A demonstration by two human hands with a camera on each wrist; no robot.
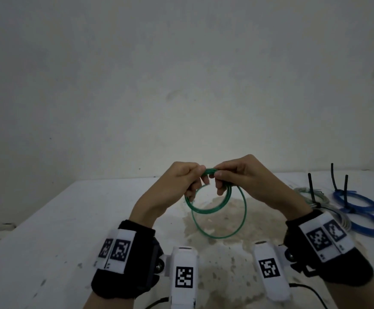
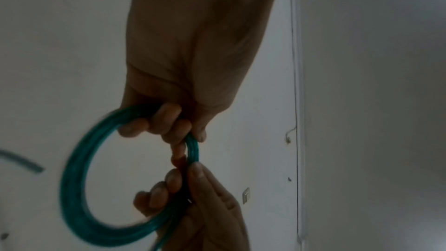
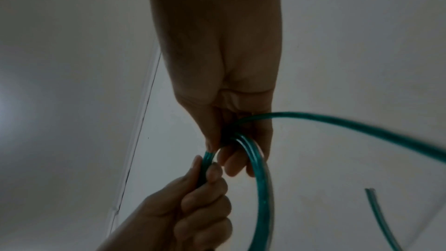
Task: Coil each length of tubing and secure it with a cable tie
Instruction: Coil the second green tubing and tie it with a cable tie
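A green tubing coil [image 1: 217, 208] hangs in the air above the white table [image 1: 59, 219], held at its top by both hands. My left hand [image 1: 188, 177] curls its fingers round the bundled loops on the left. My right hand [image 1: 228, 175] pinches the same bundle just to the right. One larger loop [image 1: 241, 219] sags lower than the tighter ones. In the left wrist view the green tubing coil [image 2: 72, 188] curves below the left hand [image 2: 169, 125]. The right wrist view shows the green tubing coil [image 3: 263, 188] passing through the right hand [image 3: 234, 140], with a loose tubing end [image 3: 376, 207] nearby.
At the right of the table lie a blue tubing coil [image 1: 360, 210] and a clear tubing coil [image 1: 319, 201], each bound with a black cable tie [image 1: 312, 188] whose tail sticks up. A stained patch [image 1: 221, 241] marks the table's middle. A plain wall stands behind.
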